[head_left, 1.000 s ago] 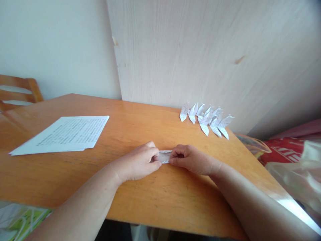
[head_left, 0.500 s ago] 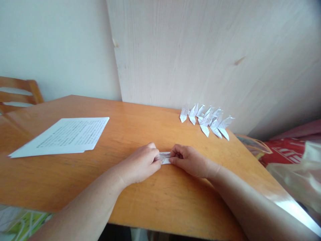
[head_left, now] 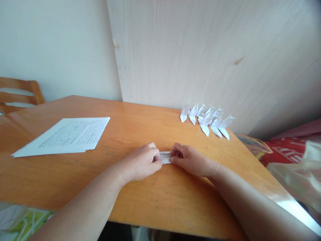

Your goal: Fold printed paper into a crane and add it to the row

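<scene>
Both hands are occupied. The left hand (head_left: 144, 162) has thumb and fingers drawn in on one end of a narrow folded paper (head_left: 166, 158); the right hand (head_left: 191, 161) has its thumb and curled fingers at the other end. The paper is thus gripped from both sides, low over the table (head_left: 155, 204), with only its middle exposed between the fingertips. Whether its underside touches the table cannot be confirmed. A dark line, apparently a seam between folded edges, runs lengthwise along the exposed part.

Beyond the grip and to its right, near the table's far edge, stands a group of folded paper pieces (head_left: 205, 122). Left of the grip and well apart lies a stack of printed sheets (head_left: 72, 135), text uppermost.

Assessment: the step in hand is judged to be folding or creasing the paper. The next move would call for aligned edges, light thumb pressure along the fold, and both ends held steady. The fold beneath the fingers is hidden and was not assessed.
</scene>
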{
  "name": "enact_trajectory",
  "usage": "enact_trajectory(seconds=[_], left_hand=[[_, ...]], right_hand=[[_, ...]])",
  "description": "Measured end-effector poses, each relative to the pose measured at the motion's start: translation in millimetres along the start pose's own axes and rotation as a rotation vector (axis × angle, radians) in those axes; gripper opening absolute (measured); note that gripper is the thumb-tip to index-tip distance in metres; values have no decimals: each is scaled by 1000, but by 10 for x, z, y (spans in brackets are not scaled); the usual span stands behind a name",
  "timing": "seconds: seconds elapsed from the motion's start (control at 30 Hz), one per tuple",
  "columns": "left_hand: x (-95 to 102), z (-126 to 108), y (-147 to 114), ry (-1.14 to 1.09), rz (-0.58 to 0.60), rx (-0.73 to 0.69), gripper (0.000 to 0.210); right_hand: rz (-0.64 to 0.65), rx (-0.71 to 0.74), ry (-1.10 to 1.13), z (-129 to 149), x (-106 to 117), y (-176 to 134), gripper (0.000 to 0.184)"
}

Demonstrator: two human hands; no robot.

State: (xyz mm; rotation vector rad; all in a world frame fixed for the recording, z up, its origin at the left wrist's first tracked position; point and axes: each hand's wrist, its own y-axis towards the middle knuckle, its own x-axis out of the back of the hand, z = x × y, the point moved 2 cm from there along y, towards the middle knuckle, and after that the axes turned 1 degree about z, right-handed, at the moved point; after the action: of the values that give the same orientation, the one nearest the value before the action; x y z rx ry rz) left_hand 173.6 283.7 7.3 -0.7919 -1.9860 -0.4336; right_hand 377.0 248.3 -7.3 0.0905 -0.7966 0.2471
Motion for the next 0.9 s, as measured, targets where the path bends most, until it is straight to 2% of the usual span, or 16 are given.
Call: enact_trajectory(seconds=[0.13,0.23,0.3,0.37,0.53,0.9], left_hand=[[22,2,-12,-6,18,-23,10],[25,-4,-7,-1,28,-66,5],[17,-2,1,4,23,-73,7],[0,6,10,7,7,-70,13],[-46,28,26,9,-27,-49,21],[-105,35,36,53,-76,-31,19]], right_hand=[[32,54,39,7,-1,-42,15],[63,109,7,41,6,-60,10],[66,135,-11,55,11,-54,4],[54,143,-26,58,14,-36,8],[-1,83,-140,52,-4,15,14],[-39,-23,-255,79,-41,29,14]])
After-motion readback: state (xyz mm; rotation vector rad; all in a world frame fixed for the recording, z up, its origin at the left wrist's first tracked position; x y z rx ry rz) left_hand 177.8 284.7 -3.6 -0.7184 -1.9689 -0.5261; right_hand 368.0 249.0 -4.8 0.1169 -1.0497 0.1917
